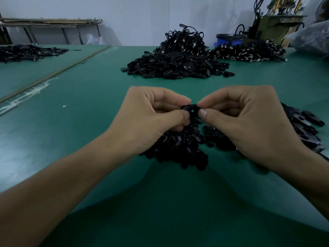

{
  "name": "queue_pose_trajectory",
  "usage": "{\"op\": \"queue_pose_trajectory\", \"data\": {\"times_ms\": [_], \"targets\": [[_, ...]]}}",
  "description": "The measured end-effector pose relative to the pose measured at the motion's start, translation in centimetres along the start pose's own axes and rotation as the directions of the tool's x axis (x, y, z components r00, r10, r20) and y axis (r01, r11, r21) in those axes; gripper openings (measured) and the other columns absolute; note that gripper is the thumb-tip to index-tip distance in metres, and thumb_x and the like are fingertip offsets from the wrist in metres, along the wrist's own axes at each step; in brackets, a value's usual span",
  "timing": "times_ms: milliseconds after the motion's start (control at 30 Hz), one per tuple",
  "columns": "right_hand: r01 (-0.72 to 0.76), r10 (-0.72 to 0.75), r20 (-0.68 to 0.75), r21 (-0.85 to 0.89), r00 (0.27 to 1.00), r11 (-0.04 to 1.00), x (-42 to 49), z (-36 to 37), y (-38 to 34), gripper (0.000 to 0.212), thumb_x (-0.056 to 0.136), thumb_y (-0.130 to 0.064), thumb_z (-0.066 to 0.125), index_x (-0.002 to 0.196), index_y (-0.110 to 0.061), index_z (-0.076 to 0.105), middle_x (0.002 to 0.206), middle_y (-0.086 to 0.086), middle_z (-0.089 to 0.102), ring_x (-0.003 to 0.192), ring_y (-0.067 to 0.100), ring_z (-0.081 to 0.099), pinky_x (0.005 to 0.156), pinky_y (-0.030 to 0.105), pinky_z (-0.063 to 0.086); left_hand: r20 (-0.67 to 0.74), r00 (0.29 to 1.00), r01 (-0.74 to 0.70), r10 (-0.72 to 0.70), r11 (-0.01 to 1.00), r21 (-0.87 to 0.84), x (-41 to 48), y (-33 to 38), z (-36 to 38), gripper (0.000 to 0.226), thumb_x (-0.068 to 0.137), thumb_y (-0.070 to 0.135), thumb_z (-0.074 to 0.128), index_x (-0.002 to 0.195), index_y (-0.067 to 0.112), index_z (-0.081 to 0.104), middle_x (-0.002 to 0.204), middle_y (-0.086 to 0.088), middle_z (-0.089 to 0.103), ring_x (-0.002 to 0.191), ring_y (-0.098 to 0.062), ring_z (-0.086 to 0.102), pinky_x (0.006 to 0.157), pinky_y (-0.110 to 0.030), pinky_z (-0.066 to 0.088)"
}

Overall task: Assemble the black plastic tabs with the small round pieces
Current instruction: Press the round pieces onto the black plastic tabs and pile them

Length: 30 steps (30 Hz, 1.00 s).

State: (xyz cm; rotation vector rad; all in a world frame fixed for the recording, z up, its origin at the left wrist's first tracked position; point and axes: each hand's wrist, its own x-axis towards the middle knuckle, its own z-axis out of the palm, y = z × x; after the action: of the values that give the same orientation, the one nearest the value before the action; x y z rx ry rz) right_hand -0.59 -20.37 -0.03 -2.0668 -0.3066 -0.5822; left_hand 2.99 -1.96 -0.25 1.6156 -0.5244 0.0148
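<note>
1. The table point(89, 122) is plain dark green.
2. The small tab point(191, 108) held up in the middle is black.
3. The little round pieces point(178, 148) heaped under it are black too, and a bit shiny.
4. The flat tabs point(306, 125) on the right are black.
5. The big heap point(178, 65) farther back is black.
6. The far heap point(249, 50) on the right is black with small silver-grey bits.
7. The bin point(226, 41) is blue.
8. The machine point(274, 25) is dull green, with yellow parts on top.
9. The wall point(142, 15) is pale grey-white.
10. White smears point(26, 97) streak the green table on the left.
</note>
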Motion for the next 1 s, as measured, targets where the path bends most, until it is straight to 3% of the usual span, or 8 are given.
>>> {"op": "queue_pose_trajectory", "data": {"times_ms": [233, 400, 533, 700, 867, 1000], "targets": [[-0.012, 0.012, 0.029, 0.004, 1.000, 1.000, -0.1, 0.3, 0.1, 0.019, 0.082, -0.013, 0.078, 0.077, -0.031, 0.074, 0.069, -0.014, 0.073, 0.065, 0.003, 0.070, 0.064, 0.020, 0.055, 0.006, 1.000, -0.018, 0.018, 0.999, 0.030, 0.0, 0.1, 0.1, 0.024, 0.080, -0.009, 0.074, 0.083, 0.015, 0.074, 0.076, -0.007, 0.077, 0.068, -0.016, 0.074, 0.065, -0.021, 0.059], [-0.007, 0.008, 0.025, -0.012, 1.000, 1.000, -0.2, 0.6, 0.2, 0.020, 0.082, -0.012, 0.078, 0.077, -0.030, 0.072, 0.069, -0.015, 0.072, 0.064, 0.002, 0.069, 0.063, 0.019, 0.051, 0.028, 0.998, -0.058, 0.054, 0.990, 0.126, -0.1, -0.2, 0.1, 0.025, 0.080, -0.007, 0.076, 0.085, 0.018, 0.075, 0.078, -0.002, 0.078, 0.074, -0.015, 0.075, 0.074, -0.029, 0.062], [-0.010, 0.010, 0.002, -0.053, 1.000, 0.999, -0.3, 0.7, 0.3, 0.023, 0.082, -0.015, 0.079, 0.075, -0.028, 0.062, 0.067, -0.012, 0.072, 0.061, 0.007, 0.068, 0.058, 0.027, 0.052, 0.057, 0.992, -0.121, 0.111, 0.969, 0.214, -0.1, -0.2, 0.2, 0.024, 0.077, 0.003, 0.080, 0.084, 0.025, 0.075, 0.079, 0.007, 0.078, 0.074, -0.007, 0.074, 0.074, -0.021, 0.059], [0.023, -0.023, 0.000, -0.136, 1.000, 0.990, -0.5, 1.0, 0.1, 0.030, 0.081, -0.015, 0.079, 0.071, -0.029, 0.054, 0.070, -0.016, 0.070, 0.061, 0.003, 0.066, 0.053, 0.018, 0.049, 0.058, 0.984, -0.176, 0.166, 0.924, 0.339, -0.4, -0.6, 0.6, 0.016, 0.073, 0.018, 0.071, 0.086, 0.027, 0.073, 0.078, 0.011, 0.076, 0.072, -0.005, 0.073, 0.071, -0.019, 0.057], [0.062, -0.057, 0.033, -0.172, 0.998, 0.983, -0.8, 1.0, -0.1, 0.025, 0.086, -0.015, 0.074, 0.077, -0.028, 0.054, 0.072, -0.012, 0.071, 0.062, 0.010, 0.067, 0.060, 0.037, 0.055, 0.103, 0.943, -0.324, 0.317, 0.798, 0.508, -0.7, -0.7, 0.7, 0.019, 0.078, 0.011, 0.070, 0.093, 0.022, 0.072, 0.075, 0.013, 0.072, 0.069, -0.001, 0.068, 0.066, -0.012, 0.053], [0.090, -0.075, 0.113, -0.135, 0.991, 0.987, -1.1, 1.1, -0.3, 0.025, 0.091, -0.009, 0.065, 0.082, -0.029, 0.054, 0.069, -0.009, 0.071, 0.059, 0.017, 0.066, 0.057, 0.048, 0.055, 0.105, 0.928, -0.341, 0.357, 0.703, 0.625, -0.6, -0.7, 0.5, 0.020, 0.079, 0.004, 0.076, 0.091, 0.019, 0.072, 0.071, 0.017, 0.067, 0.068, -0.001, 0.064, 0.062, -0.008, 0.048]]}}
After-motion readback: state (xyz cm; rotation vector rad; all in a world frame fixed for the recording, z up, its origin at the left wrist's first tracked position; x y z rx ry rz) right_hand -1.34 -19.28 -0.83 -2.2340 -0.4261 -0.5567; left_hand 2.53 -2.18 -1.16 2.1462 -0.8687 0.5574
